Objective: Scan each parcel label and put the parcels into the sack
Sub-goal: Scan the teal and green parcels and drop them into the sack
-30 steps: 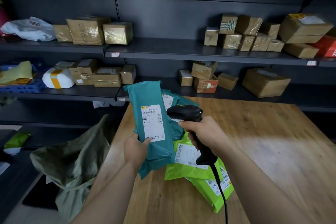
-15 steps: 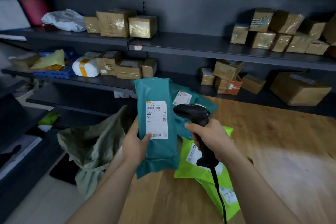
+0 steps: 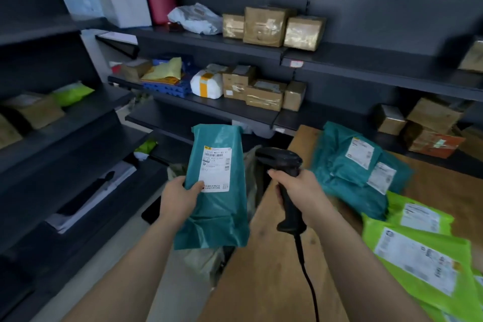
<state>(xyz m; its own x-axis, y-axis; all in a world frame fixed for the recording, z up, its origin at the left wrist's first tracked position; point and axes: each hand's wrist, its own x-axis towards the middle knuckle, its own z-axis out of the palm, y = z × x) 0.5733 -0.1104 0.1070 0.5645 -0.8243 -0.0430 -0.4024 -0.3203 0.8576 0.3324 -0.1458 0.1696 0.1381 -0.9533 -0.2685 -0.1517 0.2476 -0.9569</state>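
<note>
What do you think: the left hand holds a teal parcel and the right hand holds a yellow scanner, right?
Not quite. The scanner in the right hand is black, not yellow; the head view shows it. The left hand does hold the teal parcel.

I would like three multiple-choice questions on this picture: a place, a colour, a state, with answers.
1. Where is the scanner relative to the held parcel?
A) to its left B) to its right C) beneath it
2. What colour is the held parcel?
A) teal B) lime green C) brown
3. What is the right hand doing?
A) resting open on the table B) holding a box C) gripping the scanner
Answers: 1 B: scanner stands right of the parcel. 2 A: teal wrap, white label. 3 C: fingers curl round the scanner.
</note>
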